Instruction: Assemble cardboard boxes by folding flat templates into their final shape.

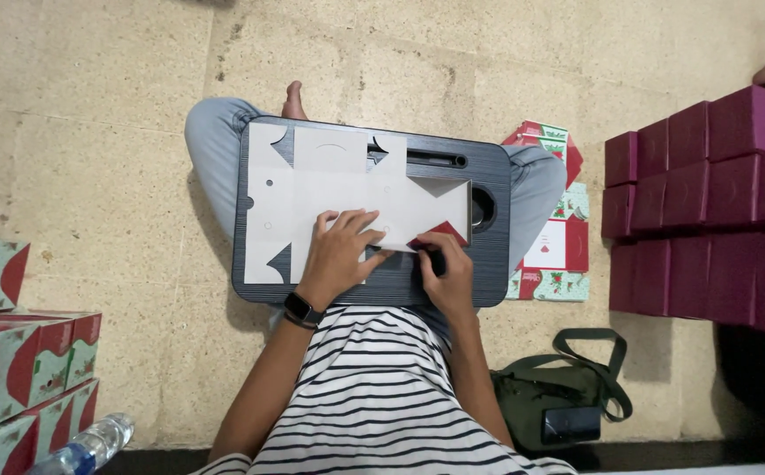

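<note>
2 hands on flat box blank (329, 198), long axis left-right, left hand (340, 251) pressing flat, right hand (446, 268) pinching flap (438, 234)

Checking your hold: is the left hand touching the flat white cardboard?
Touching. The head view shows the left hand pressed flat on the cardboard, fingers spread.

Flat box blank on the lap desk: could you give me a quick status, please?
Left hand flat on the white cardboard blank, pressing it down. Right hand folding up a red-backed flap at its near edge. Lap desk otherwise unobstructed.
</note>
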